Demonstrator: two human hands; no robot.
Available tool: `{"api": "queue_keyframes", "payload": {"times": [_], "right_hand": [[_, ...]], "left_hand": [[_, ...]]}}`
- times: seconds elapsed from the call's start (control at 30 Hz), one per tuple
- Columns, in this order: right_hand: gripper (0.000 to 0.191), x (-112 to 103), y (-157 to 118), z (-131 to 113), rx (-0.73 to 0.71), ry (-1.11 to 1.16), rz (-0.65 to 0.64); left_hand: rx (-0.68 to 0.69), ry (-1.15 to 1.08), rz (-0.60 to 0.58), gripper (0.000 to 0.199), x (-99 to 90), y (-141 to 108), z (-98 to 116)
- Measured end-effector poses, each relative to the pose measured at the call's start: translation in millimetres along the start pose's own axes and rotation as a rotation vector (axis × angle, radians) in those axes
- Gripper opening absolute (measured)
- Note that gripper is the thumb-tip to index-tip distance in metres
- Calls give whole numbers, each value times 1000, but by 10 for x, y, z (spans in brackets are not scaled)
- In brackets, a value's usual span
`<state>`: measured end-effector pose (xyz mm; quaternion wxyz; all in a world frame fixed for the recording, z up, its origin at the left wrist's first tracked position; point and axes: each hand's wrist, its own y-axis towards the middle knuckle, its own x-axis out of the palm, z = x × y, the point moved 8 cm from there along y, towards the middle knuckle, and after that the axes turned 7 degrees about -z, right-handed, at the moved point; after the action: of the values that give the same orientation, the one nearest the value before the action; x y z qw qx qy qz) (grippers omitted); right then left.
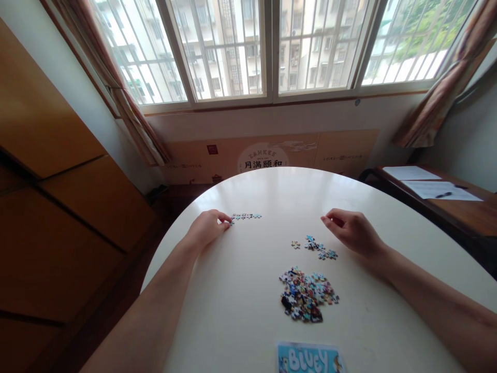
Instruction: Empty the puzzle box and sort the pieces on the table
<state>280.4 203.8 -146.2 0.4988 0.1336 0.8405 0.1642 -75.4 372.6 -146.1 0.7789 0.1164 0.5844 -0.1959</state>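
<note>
Toward the far left of the white table, my left hand [212, 226] has its thumb and fingertips closed at a small jigsaw puzzle piece [232, 222]. That piece lies at the left end of a short strip of joined puzzle pieces [246, 216]. On the right, my right hand [352, 228] rests on the table with fingers curled in, and nothing shows between them. Left of and below it is a small group of bluish puzzle pieces [313, 244], with a single yellowish piece [295, 244] beside it. Nearer to me sits a larger mixed heap of puzzle pieces [306, 294].
A blue puzzle box or card marked "BLUEY" [308, 358] lies at the near edge of view. The round white table [233, 311] faces a barred window. Papers [442, 189] and pens lie on a brown desk at right. A wooden cabinet [58, 233] stands left.
</note>
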Motion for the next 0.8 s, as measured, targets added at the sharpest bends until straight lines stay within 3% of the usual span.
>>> {"api": "queue_keyframes", "payload": {"times": [0.6,0.7,0.8], "right_hand": [[40,-52,21,-81,-7,-25,-7],[37,-63,27,-236,-76,3,-93],[27,19,-16,-494,-187,83,-337]], "left_hand": [[-13,12,19,22,-13,29,53],[-25,23,24,23,-38,25,59],[5,37,60,24,-95,6,136]]}}
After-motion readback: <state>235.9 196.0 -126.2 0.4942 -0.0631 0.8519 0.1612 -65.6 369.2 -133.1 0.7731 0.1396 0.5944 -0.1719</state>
